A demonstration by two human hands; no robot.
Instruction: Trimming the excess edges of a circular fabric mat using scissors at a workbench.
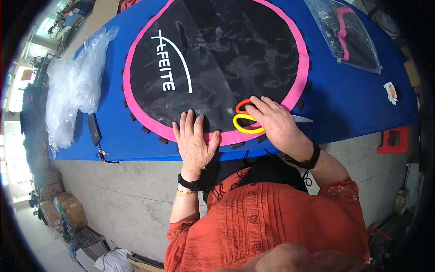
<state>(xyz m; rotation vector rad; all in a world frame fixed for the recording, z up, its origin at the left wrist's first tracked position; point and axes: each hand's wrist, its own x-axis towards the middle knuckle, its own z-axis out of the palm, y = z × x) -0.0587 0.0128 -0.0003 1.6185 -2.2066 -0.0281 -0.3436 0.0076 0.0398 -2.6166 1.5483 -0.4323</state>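
A round black trampoline mat (226, 50) with a pink border and small black tabs around its rim lies spread on a blue-covered table. My left hand (194, 140) rests flat on its near edge, fingers stretched out over the black fabric and pink band. To its right, my right hand (277, 124) is over a pair of scissors (248, 131) and holds them against the mat. Their orange and yellow handle loops stick out left of the hand. A metal blade shows on its other side, pointing right. The middle of the scissors is hidden under the palm.
Crumpled clear plastic bags (74, 90) lie at the left, beside a dark flat object (94, 130) with a cord. At the far right is a bagged black and pink mat (351, 41). A crumpled wrapper (390, 93) lies near the table's right end; a red stool (393, 140) stands below.
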